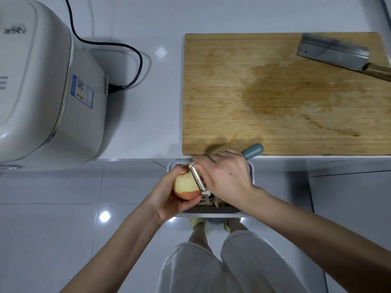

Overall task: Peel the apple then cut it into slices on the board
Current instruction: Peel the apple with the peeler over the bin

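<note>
My left hand [167,197] holds a partly peeled apple [186,185], pale flesh on top and red skin along its lower side. My right hand [226,178] grips a peeler with a teal handle [252,151]; its blade [197,179] lies against the apple's right side. Both hands are over a white bin [251,168] on the floor, just below the counter edge. The wooden cutting board [275,98] lies on the counter with a damp stain in its middle. A cleaver [332,52] rests on the board's far right corner.
A white rice cooker [42,81] stands at the left of the counter, its black cord [135,66] looping toward the board. Peel strips [211,201] lie in the bin. My legs and sandalled feet [198,225] are on the tiled floor below.
</note>
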`<act>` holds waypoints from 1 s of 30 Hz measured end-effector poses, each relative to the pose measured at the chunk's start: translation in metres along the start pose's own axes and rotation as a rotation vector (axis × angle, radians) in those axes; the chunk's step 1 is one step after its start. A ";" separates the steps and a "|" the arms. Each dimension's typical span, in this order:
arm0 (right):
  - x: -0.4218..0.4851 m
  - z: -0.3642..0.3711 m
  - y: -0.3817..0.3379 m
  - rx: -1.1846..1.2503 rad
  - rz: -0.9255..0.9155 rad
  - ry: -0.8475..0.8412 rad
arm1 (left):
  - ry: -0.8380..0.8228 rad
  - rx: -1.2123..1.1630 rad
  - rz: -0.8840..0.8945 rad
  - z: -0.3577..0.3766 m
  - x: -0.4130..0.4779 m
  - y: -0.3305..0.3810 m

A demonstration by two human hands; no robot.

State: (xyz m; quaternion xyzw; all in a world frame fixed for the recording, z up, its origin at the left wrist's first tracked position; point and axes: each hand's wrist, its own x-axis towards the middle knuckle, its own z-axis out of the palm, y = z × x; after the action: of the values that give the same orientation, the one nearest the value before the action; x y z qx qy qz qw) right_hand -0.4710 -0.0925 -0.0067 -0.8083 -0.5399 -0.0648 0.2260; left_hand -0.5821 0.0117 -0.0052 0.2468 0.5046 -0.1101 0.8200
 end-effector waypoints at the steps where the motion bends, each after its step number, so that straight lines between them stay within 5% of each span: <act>1: 0.000 0.000 -0.001 0.006 0.001 -0.004 | 0.008 0.005 0.000 -0.001 0.001 -0.001; 17: -0.012 0.008 0.017 0.259 0.163 -0.076 | -0.124 -0.066 -0.094 -0.011 0.003 -0.001; 26: -0.033 0.023 0.030 0.040 0.276 -0.360 | -0.303 -0.118 -0.129 -0.018 0.004 0.005; 30: -0.026 0.019 0.032 0.019 0.400 -0.682 | -0.280 -0.089 -0.120 -0.020 0.006 0.005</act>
State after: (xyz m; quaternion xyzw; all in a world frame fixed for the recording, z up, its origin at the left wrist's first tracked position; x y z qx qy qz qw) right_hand -0.4553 -0.1164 -0.0419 -0.8704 -0.4166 0.2577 0.0494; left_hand -0.5928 0.0269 -0.0165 0.1615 0.4037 -0.1698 0.8844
